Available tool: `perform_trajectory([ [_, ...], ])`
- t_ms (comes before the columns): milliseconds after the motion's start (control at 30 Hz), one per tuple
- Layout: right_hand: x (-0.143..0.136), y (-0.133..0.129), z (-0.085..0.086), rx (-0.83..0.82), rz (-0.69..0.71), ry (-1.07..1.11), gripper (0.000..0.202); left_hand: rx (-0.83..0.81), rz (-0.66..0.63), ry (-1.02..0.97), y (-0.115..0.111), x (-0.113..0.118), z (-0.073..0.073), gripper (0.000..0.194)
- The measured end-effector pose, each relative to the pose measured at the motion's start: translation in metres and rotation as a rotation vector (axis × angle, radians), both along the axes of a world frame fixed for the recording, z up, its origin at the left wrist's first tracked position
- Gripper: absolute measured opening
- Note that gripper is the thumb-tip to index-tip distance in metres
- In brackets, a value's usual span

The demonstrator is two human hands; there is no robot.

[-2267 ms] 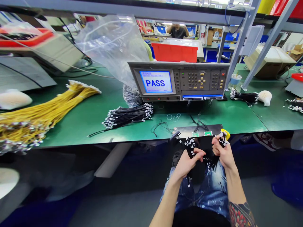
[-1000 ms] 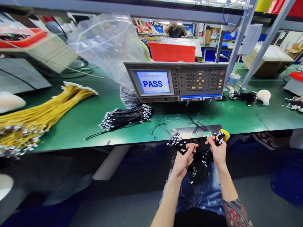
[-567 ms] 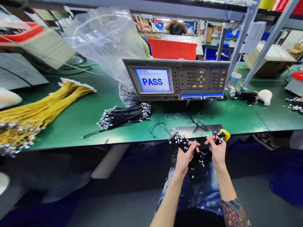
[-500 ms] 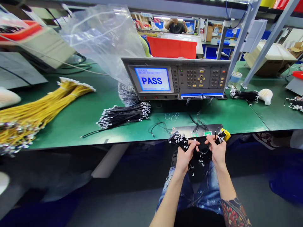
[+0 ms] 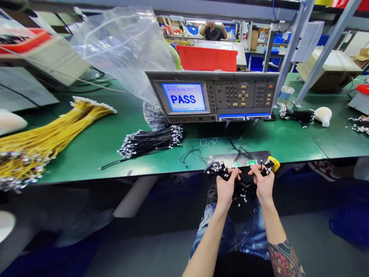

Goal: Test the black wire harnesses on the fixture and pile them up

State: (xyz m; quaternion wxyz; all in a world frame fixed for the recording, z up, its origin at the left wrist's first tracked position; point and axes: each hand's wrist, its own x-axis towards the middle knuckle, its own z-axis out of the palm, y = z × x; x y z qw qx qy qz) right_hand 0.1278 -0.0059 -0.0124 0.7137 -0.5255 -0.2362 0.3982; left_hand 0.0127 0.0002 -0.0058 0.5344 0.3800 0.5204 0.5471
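Observation:
My left hand (image 5: 226, 188) is closed round a bundle of black cables with white connectors (image 5: 219, 169), at the table's front edge. My right hand (image 5: 263, 184) is closed beside a second cluster of white-tipped black cables (image 5: 266, 166), next to a yellow object (image 5: 275, 164). Fingertips of both hands are near two small green boards, the left one (image 5: 236, 164) and the right one (image 5: 252, 162), on a black plate (image 5: 221, 158). Wires run from the boards toward a tester (image 5: 242, 96) whose screen reads PASS. Cable ends between my hands are too small to tell.
On the green table (image 5: 95, 161) lie a black cable bundle (image 5: 151, 141), a yellow cable bundle (image 5: 57, 130) and, at right, another black bundle (image 5: 298, 114). A plastic bag (image 5: 123, 50) leans left of the tester. A person (image 5: 213, 31) is in the background.
My left hand has shifted slightly up at the left board, and its cable bundle has tilted. My right hand stays by the right board. The view has moved slightly.

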Motion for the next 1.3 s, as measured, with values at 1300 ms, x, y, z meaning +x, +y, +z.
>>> perform_trajectory([
  [1300,0.006,-0.024,0.011,0.108,0.332,-0.029,0.032,-0.099,-0.647,0.005,-0.026,-0.025,0.012,0.070],
])
